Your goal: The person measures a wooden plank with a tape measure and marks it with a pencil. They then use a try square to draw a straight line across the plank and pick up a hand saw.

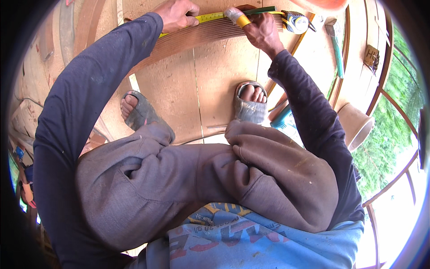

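Near the top, my left hand [178, 16] is closed on the yellow blade [210, 17] of a tape measure, which lies along a long ridged brown board [197, 38]. My right hand [260, 32], with a white and yellow wrapping on a finger, is closed over that board near its right end; a slim green item [268, 9] shows just beyond its fingers, and what it grips is partly hidden. The tape measure's case [294, 22] sits just right of this hand.
My sandalled feet stand on wooden boards [170, 89]. At the right lie a hammer [338, 54], a teal tool [281, 116], a beige bucket [356, 125] and a small dark-lettered block [371, 56]. An orange item [322, 4] is at the top; curved rails edge the platform beside greenery.
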Tool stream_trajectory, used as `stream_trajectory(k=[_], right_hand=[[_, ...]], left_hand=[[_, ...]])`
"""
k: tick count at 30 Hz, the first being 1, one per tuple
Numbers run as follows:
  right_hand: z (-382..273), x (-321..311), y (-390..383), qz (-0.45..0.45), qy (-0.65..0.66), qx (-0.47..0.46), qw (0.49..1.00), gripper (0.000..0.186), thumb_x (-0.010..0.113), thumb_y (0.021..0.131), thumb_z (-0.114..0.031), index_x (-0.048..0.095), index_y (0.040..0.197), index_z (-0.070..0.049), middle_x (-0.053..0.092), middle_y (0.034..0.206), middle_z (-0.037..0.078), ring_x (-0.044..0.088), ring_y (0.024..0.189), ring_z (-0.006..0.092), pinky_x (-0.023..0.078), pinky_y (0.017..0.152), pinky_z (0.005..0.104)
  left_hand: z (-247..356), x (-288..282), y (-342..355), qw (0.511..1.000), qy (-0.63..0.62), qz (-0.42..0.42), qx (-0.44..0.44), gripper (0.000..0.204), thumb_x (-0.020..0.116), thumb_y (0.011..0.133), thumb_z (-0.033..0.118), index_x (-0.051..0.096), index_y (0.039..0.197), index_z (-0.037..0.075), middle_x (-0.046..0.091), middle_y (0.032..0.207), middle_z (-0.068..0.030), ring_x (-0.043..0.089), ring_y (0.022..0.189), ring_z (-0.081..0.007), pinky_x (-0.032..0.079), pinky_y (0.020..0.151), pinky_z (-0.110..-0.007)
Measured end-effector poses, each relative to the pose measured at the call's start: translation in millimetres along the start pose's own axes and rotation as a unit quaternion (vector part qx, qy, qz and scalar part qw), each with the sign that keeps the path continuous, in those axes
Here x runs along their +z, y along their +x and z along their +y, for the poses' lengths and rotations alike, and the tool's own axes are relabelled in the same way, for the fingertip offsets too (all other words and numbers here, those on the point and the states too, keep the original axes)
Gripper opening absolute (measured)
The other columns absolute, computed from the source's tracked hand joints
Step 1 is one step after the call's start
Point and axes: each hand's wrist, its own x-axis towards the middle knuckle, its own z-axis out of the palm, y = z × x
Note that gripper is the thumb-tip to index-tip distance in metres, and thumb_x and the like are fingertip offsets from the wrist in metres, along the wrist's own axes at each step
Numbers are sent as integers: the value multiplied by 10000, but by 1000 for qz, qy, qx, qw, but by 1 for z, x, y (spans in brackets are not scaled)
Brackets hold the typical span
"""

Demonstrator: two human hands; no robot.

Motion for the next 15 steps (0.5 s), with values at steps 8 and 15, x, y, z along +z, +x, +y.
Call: stream_trajectory(k=[8, 15], right_hand=[[32, 5, -7, 16, -188, -94, 978, 344, 686, 910, -278, 666, 1164, -47, 686, 1060, 119, 669, 972, 282, 544, 876, 388], [-28, -14, 4, -2, 68, 95, 993, 605, 555, 962, -586, 716, 1054, -10, 729, 944, 171, 687, 855, 297, 544, 750, 458]], left_hand=[[5, -5, 7, 1000, 9, -6, 17, 232, 703, 837, 289, 715, 859, 59, 681, 773, -193, 677, 722, -325, 499, 682, -427], [3, -6, 4, 1000, 24, -19, 2, 241, 705, 840, 296, 693, 823, 55, 658, 737, -192, 656, 682, -303, 482, 649, -427]])
